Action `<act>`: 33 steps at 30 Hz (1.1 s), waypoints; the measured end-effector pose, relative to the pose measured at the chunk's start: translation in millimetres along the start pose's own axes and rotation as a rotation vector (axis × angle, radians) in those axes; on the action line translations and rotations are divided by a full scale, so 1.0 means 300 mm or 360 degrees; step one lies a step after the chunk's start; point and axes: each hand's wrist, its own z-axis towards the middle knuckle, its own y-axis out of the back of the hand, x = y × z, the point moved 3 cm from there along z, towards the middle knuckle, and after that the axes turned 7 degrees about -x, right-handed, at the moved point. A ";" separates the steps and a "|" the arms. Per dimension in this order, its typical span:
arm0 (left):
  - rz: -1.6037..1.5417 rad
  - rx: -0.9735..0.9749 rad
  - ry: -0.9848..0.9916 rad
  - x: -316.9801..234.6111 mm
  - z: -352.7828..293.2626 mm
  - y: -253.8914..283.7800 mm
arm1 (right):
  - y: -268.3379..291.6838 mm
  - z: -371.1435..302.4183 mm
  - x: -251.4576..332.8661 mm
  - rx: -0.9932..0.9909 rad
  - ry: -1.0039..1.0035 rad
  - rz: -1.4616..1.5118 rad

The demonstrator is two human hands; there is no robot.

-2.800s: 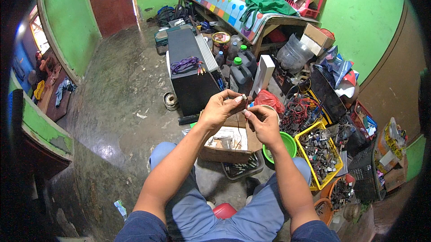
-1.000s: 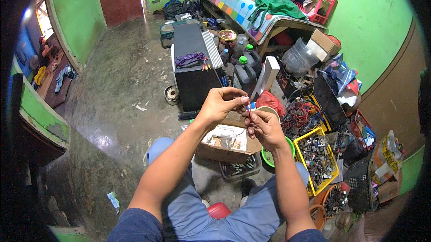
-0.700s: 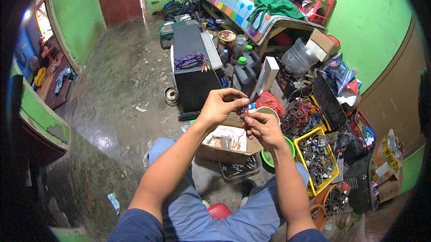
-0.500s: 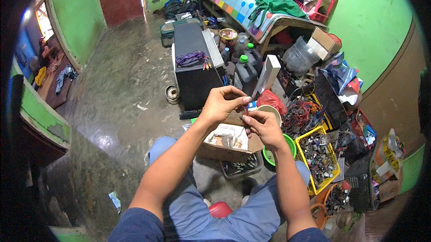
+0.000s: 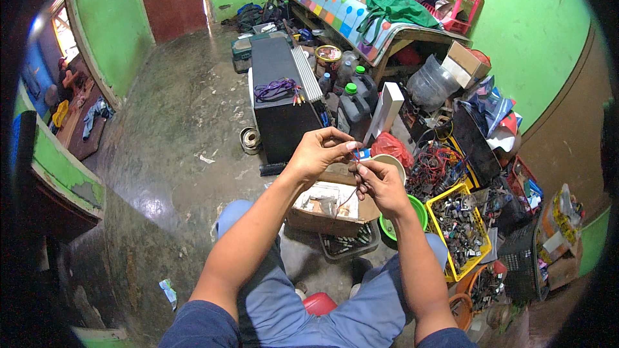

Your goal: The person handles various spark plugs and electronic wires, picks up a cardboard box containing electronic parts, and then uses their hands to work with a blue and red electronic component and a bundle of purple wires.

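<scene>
Pinching the thin red wire (image 5: pixel 358 154) by the brown box (image 5: pixel 322 223), w/ L hand (image 5: pixel 314 156) & R hand (image 5: pixel 383 184) fingertips both closed on it, prob needs soft, steady fingers b/c it's thin

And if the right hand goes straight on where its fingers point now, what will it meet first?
Probably the left hand, which pinches the red wire just beyond the right hand; one view leaves the depth uncertain.
</scene>
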 end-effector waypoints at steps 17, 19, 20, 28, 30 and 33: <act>-0.0408 0.0264 0.0238 0.026 0.002 0.004 | -0.023 -0.027 0.003 0.0211 -0.0108 0.0212; -0.0366 0.0303 0.0183 0.016 -0.004 0.000 | -0.022 -0.031 0.007 0.0282 -0.0124 0.0240; -0.0351 0.0320 0.0190 0.011 -0.008 -0.008 | -0.019 -0.034 0.005 0.0313 -0.0133 0.0254; -0.0232 0.0483 0.0076 0.005 -0.023 -0.018 | -0.018 -0.051 0.022 0.0446 -0.0242 0.0342; -0.0105 0.0387 0.0055 -0.014 -0.029 -0.020 | -0.017 -0.055 0.029 0.0464 -0.0292 0.0408; -0.0142 0.0267 0.0093 -0.012 -0.025 -0.026 | -0.007 -0.041 0.023 0.0408 -0.0251 0.0394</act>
